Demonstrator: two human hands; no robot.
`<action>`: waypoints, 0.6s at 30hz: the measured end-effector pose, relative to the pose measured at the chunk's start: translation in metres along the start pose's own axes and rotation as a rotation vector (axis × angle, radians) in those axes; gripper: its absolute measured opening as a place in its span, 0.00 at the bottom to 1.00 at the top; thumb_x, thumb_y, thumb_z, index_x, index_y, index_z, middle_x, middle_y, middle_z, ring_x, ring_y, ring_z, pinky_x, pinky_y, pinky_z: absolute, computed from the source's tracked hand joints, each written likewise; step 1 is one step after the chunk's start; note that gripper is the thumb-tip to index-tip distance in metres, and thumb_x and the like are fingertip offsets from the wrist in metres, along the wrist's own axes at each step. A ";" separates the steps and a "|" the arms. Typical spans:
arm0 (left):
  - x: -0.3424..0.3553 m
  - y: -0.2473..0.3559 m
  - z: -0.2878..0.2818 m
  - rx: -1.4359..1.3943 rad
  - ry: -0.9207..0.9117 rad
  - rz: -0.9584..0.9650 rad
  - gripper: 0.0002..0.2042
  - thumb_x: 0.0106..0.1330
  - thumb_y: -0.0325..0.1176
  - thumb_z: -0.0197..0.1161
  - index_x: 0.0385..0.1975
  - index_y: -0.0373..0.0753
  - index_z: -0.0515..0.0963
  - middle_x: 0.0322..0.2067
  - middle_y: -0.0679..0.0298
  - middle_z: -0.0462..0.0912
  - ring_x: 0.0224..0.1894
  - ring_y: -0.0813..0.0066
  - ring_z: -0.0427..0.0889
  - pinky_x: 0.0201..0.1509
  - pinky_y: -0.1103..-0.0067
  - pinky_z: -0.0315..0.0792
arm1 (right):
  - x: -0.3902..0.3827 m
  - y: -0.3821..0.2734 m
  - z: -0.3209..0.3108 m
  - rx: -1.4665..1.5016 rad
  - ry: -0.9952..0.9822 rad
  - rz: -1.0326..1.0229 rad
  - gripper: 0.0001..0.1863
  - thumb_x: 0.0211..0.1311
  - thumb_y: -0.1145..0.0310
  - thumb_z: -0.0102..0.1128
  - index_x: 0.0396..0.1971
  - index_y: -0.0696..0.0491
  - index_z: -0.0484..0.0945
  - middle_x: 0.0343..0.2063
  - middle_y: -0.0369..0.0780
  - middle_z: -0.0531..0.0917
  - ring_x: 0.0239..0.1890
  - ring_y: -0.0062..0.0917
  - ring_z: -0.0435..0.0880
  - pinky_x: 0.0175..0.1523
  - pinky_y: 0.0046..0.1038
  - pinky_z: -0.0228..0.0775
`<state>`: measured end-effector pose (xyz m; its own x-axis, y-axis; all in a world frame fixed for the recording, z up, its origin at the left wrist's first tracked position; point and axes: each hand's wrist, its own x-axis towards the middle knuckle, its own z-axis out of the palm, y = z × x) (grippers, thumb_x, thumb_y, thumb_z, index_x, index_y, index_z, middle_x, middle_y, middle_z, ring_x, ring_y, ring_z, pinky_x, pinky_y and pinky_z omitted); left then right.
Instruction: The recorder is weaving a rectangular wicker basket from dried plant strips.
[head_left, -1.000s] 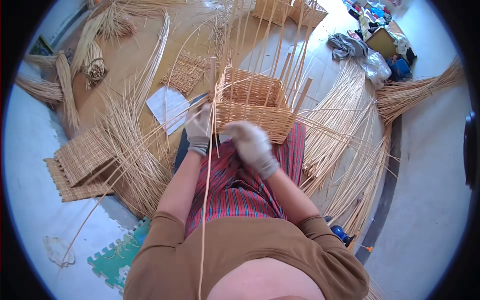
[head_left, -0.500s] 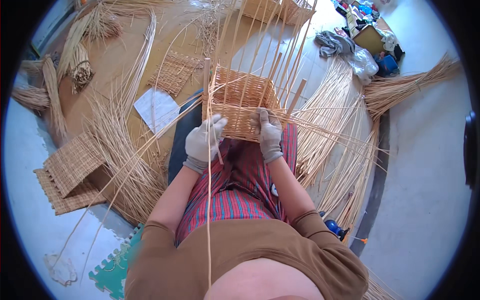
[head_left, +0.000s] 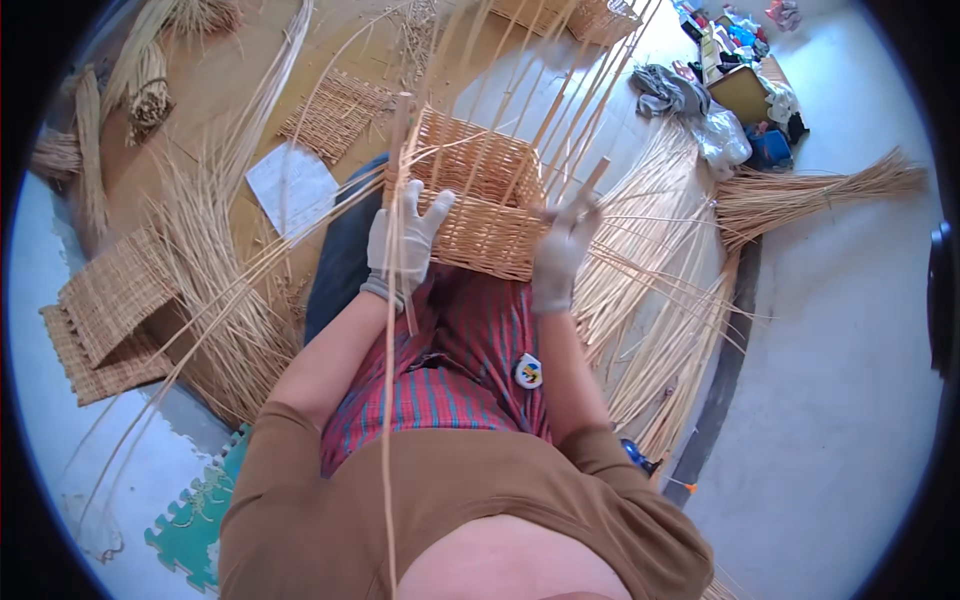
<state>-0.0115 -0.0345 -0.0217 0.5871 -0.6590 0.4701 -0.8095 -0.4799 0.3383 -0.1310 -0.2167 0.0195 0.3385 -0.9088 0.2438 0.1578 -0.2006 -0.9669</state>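
Note:
A partly woven rectangular wicker basket (head_left: 485, 238) rests on my lap, with tall thin stakes (head_left: 515, 70) rising from its walls. Thicker sticks stand at the left corner (head_left: 402, 120) and right corner (head_left: 597, 176). My left hand (head_left: 403, 240), in a pale glove, lies against the basket's left front corner with thumb and fingers spread. A long strand (head_left: 388, 440) runs down past it toward my chest. My right hand (head_left: 562, 262), gloved too, is at the right front corner among strands sticking out sideways; its fingers are smeared by motion.
Loose cane bundles lie on the floor at left (head_left: 215, 290) and right (head_left: 650, 270). Woven panels (head_left: 120, 300) rest at far left, another panel (head_left: 335, 115) beyond a white sheet (head_left: 291, 190). A tied bundle (head_left: 820, 200), plastic bag (head_left: 722, 140) and cluttered box (head_left: 740, 95) are at right.
My left hand's fingers have spread and moved up at the corner. My right hand has shifted from the front rim outward to the right corner. The view has shifted slightly.

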 end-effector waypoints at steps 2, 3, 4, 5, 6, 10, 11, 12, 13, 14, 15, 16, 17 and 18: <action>0.011 0.026 -0.010 -0.045 0.110 0.097 0.34 0.58 0.35 0.69 0.68 0.59 0.69 0.63 0.55 0.70 0.50 0.58 0.80 0.51 0.64 0.74 | -0.011 0.005 -0.027 -0.117 -0.012 0.011 0.06 0.77 0.74 0.46 0.45 0.53 0.74 0.34 0.36 0.79 0.38 0.21 0.81 0.46 0.26 0.75; 0.021 0.048 -0.017 -0.120 -0.015 0.127 0.37 0.56 0.36 0.72 0.70 0.58 0.67 0.64 0.55 0.69 0.53 0.56 0.79 0.54 0.63 0.73 | 0.002 -0.003 -0.032 -0.188 -0.082 -0.133 0.10 0.75 0.75 0.49 0.52 0.55 0.74 0.43 0.41 0.82 0.42 0.22 0.81 0.49 0.28 0.75; 0.024 0.063 -0.022 -0.176 -0.146 0.147 0.41 0.54 0.37 0.74 0.71 0.56 0.64 0.65 0.55 0.67 0.56 0.54 0.78 0.56 0.63 0.73 | 0.009 -0.025 -0.012 -0.278 -0.141 -0.207 0.16 0.73 0.76 0.51 0.59 0.55 0.71 0.49 0.44 0.81 0.44 0.23 0.81 0.51 0.29 0.75; 0.023 0.068 -0.005 -0.143 -0.181 0.099 0.44 0.55 0.39 0.73 0.74 0.58 0.59 0.63 0.55 0.69 0.52 0.56 0.80 0.54 0.65 0.74 | 0.021 -0.045 0.014 -0.365 -0.208 -0.289 0.23 0.71 0.77 0.53 0.65 0.54 0.68 0.56 0.46 0.80 0.46 0.23 0.81 0.53 0.29 0.75; 0.022 0.074 0.012 -0.051 -0.186 0.049 0.44 0.56 0.40 0.73 0.75 0.60 0.58 0.61 0.55 0.69 0.50 0.57 0.81 0.52 0.66 0.75 | 0.043 -0.045 0.031 -0.675 -0.168 -0.541 0.28 0.69 0.77 0.55 0.69 0.51 0.65 0.58 0.44 0.79 0.47 0.24 0.82 0.53 0.27 0.76; 0.026 0.079 0.021 0.077 -0.204 0.022 0.41 0.58 0.39 0.71 0.73 0.64 0.60 0.54 0.56 0.72 0.43 0.62 0.83 0.47 0.69 0.76 | 0.055 -0.054 0.015 -0.125 -0.275 -0.262 0.30 0.69 0.77 0.52 0.72 0.49 0.64 0.59 0.45 0.78 0.45 0.22 0.83 0.50 0.26 0.77; 0.026 0.078 0.019 0.096 -0.196 0.053 0.37 0.61 0.37 0.68 0.72 0.64 0.63 0.51 0.57 0.72 0.42 0.63 0.83 0.45 0.69 0.76 | 0.044 -0.045 -0.018 -0.128 -0.185 -0.199 0.27 0.70 0.77 0.51 0.69 0.52 0.67 0.52 0.45 0.80 0.43 0.21 0.83 0.49 0.24 0.77; 0.031 0.079 0.017 0.093 -0.192 0.050 0.37 0.61 0.37 0.68 0.72 0.64 0.63 0.51 0.57 0.72 0.42 0.63 0.83 0.45 0.69 0.76 | 0.031 -0.033 -0.049 -0.130 -0.092 -0.143 0.23 0.71 0.78 0.49 0.65 0.54 0.71 0.46 0.44 0.83 0.41 0.20 0.83 0.48 0.23 0.76; 0.037 0.084 0.018 0.136 -0.212 0.077 0.31 0.64 0.33 0.61 0.68 0.63 0.66 0.47 0.59 0.73 0.38 0.65 0.83 0.42 0.70 0.75 | 0.012 -0.015 -0.072 -0.233 -0.020 -0.072 0.20 0.72 0.78 0.47 0.62 0.55 0.73 0.39 0.42 0.83 0.37 0.19 0.82 0.44 0.22 0.76; 0.036 0.087 0.017 0.185 -0.246 0.101 0.26 0.66 0.29 0.55 0.64 0.62 0.69 0.43 0.61 0.73 0.35 0.67 0.82 0.39 0.71 0.75 | -0.008 -0.002 -0.087 -0.334 0.049 0.013 0.18 0.73 0.79 0.46 0.59 0.57 0.75 0.33 0.39 0.84 0.32 0.18 0.81 0.40 0.20 0.76; 0.034 0.090 0.019 0.211 -0.183 0.081 0.20 0.68 0.30 0.54 0.58 0.59 0.71 0.40 0.63 0.72 0.35 0.68 0.82 0.38 0.71 0.74 | -0.025 -0.028 -0.075 -0.364 0.028 0.066 0.17 0.73 0.77 0.47 0.59 0.56 0.76 0.31 0.38 0.84 0.28 0.18 0.81 0.37 0.22 0.76; 0.036 0.085 0.017 0.162 -0.196 0.088 0.20 0.67 0.32 0.55 0.58 0.58 0.72 0.41 0.61 0.73 0.36 0.67 0.83 0.39 0.70 0.74 | -0.036 -0.057 -0.059 -0.385 0.018 0.115 0.16 0.74 0.74 0.49 0.58 0.56 0.76 0.29 0.37 0.84 0.25 0.18 0.80 0.34 0.24 0.76; 0.036 0.084 0.014 0.110 -0.211 0.109 0.21 0.66 0.33 0.57 0.59 0.57 0.72 0.43 0.60 0.74 0.36 0.66 0.83 0.40 0.69 0.75 | -0.027 -0.052 -0.057 -0.433 -0.151 0.076 0.18 0.72 0.68 0.55 0.59 0.55 0.75 0.30 0.40 0.85 0.21 0.22 0.81 0.30 0.29 0.76; 0.032 0.075 0.009 -0.199 -0.058 0.137 0.19 0.64 0.31 0.63 0.55 0.53 0.77 0.49 0.58 0.76 0.40 0.62 0.84 0.45 0.69 0.77 | -0.014 -0.029 -0.054 -0.675 -0.267 0.017 0.23 0.67 0.65 0.61 0.61 0.51 0.74 0.29 0.44 0.85 0.26 0.32 0.84 0.33 0.36 0.77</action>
<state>-0.0537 -0.0964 0.0116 0.4665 -0.7450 0.4769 -0.8627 -0.2643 0.4311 -0.1910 -0.2176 0.0401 0.5645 -0.8108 0.1549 -0.4276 -0.4477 -0.7853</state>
